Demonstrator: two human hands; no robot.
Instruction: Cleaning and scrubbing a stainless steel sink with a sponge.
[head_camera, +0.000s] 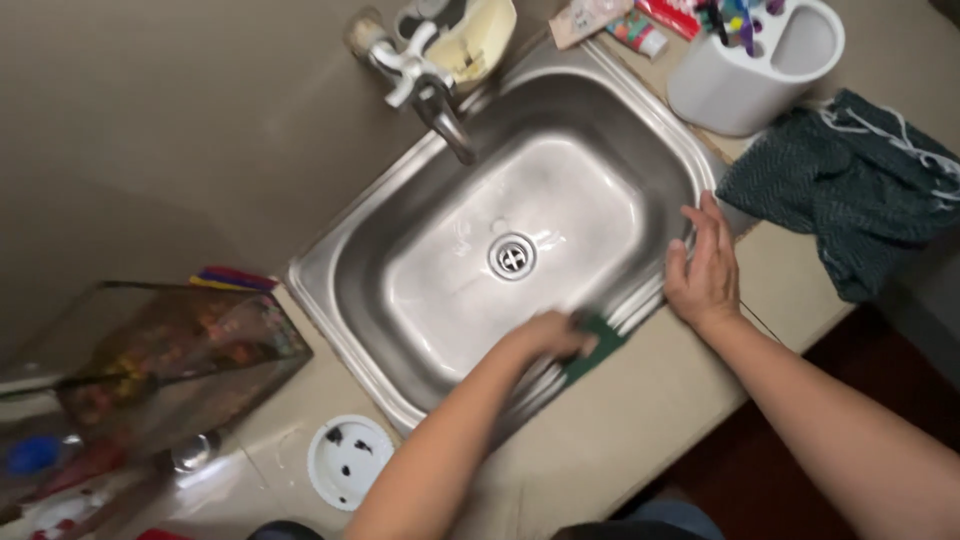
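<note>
Stainless steel filled the middle of the head view: a sink (440, 150) set into a beige counter (640, 420), its basin bare down to the drain (511, 256). The left hand (550, 335) pressed a dark green pad (597, 345) against the near rim, fingers closed over it, so that only one flat corner showed past the knuckles; that hold looked suited to bearing down on the ribbed edge. The pad seemed thin and rectangular, half on the rim and half over the basin wall. The right hand (705, 270) lay flat on the rim's right corner, fingers spread and gripping nothing, probably to steady the body. A tap (425, 80) stood at the far corner. A white holder (755, 60) with brushes sat on the counter beyond the sink, and a dark green towel (850, 185) lay bunched just beside the right hand. To the left a glass tank (170, 350) rested near a small white lid (350, 462); its contents were blurred.
</note>
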